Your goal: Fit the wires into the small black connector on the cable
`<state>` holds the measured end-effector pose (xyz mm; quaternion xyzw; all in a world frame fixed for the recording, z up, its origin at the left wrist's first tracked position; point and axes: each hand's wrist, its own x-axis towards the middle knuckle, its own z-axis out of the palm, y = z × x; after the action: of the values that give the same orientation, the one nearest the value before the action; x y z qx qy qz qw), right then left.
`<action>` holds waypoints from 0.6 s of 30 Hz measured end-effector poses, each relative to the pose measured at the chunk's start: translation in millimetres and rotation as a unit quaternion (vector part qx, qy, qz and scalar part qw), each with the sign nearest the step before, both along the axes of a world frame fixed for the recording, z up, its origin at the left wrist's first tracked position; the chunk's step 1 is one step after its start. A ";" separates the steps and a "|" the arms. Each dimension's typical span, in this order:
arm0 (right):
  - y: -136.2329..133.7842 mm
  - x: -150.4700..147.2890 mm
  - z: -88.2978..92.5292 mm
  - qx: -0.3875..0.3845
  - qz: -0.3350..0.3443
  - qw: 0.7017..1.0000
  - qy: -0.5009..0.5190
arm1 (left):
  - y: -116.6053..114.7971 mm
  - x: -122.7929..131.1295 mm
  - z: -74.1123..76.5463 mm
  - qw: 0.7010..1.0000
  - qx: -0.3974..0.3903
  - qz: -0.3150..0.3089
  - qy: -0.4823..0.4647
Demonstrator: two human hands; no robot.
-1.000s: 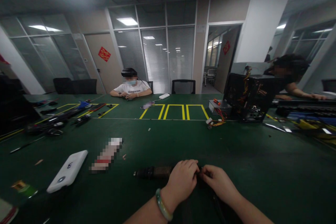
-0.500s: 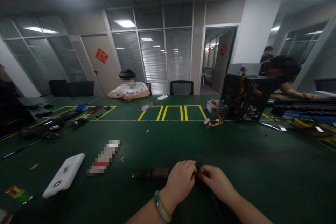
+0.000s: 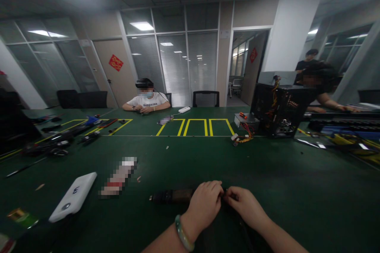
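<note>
A dark cylindrical tool [image 3: 181, 195] with a brownish body and a small metal tip at its left end lies across the green table in front of me. My left hand [image 3: 206, 205], a jade-coloured bangle [image 3: 182, 233] on its wrist, is closed over the tool's right part and hides it. Close beside it, my right hand [image 3: 242, 203] has thumb and fingers pinched together at the tool's right end. What sits in that pinch is too dark and small to make out. A dark cable [image 3: 245, 231] runs below the right hand toward me.
To the left lie a white power bank [image 3: 74, 197], a blurred-out packet [image 3: 120, 178] and a green bottle with a gold cap [image 3: 22, 217]. Dark tools [image 3: 59, 140] are heaped farther left. An open computer case [image 3: 279, 110] and power supply [image 3: 246, 120] stand right. Co-workers sit beyond.
</note>
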<state>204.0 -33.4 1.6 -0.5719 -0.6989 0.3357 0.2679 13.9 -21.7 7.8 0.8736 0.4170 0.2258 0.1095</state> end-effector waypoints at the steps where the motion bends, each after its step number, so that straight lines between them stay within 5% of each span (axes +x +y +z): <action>1: 0.0 0.2 -0.3 -0.001 0.001 1.000 0.001 | -0.3 0.0 -0.4 1.000 0.000 0.008 -0.007; 10: 2.0 -1.3 -5.3 0.020 0.004 1.000 -0.005 | -0.5 -1.1 1.8 1.000 0.004 -0.025 -0.010; 18: 0.8 -0.6 -3.1 0.010 0.000 1.000 0.005 | -1.4 -1.0 2.2 1.000 0.000 0.013 -0.004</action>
<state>203.4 -32.6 -1.5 -0.5674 -0.7008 0.3315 0.2776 12.8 -23.2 10.0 0.8672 0.4280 0.2306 0.1081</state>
